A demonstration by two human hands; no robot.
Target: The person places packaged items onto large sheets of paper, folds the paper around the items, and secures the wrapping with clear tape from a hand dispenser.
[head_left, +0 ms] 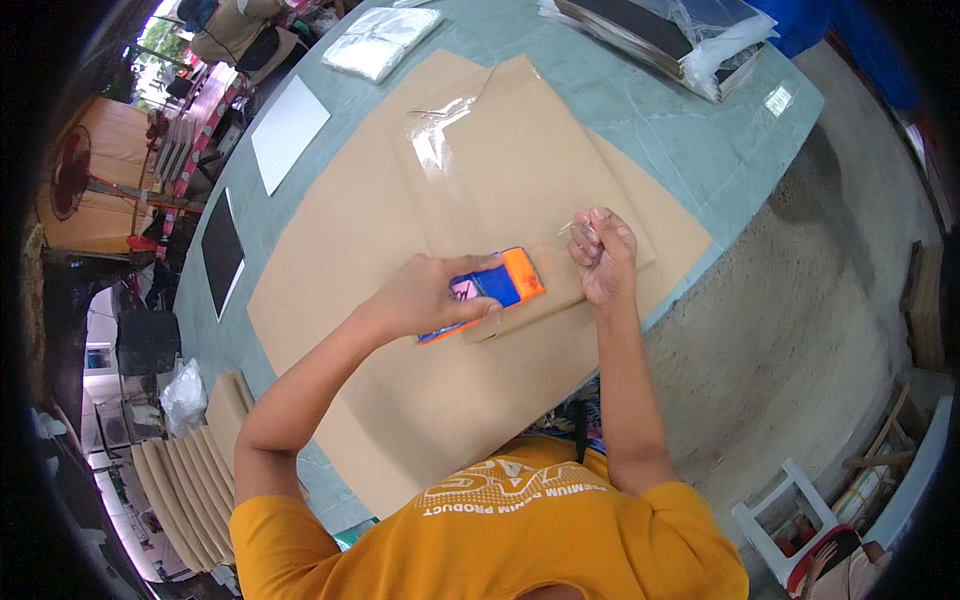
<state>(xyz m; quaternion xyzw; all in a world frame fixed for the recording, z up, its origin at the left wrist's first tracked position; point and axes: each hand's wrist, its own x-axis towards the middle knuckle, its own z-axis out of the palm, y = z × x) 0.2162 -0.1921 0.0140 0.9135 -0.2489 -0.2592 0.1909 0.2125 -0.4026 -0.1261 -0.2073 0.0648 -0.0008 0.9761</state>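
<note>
The left hand (412, 292) is wrapped around an orange-and-blue dispenser (508, 286), probably one for tape, with its thumb along the near side and fingers over the far side. The dispenser lies just right of that palm, over the near end of a brown paper parcel (540, 150); its long axis slants from near left to far right, so the orange end points toward the right hand (606, 258). That right hand is narrow, its fingers curled and seemingly pinching a bit of clear film (572, 228) above the parcel's near right corner; whether the film runs unbroken to the dispenser, I cannot tell. The parcel stretches away beyond both hands, its long axis running from near right to far left, with glossy clear tape (432, 150) along its far left part. Beneath it a larger brown paper sheet (430, 430) covers much of the green tabletop (700, 130). As for writing, the orange-yellow shirt (560, 545) carries pale printed lettering, upside down from this view, and the dispenser shows dark marks on a pinkish label, partly covered by the left hand; the parcel's visible face looks plain.
</note>
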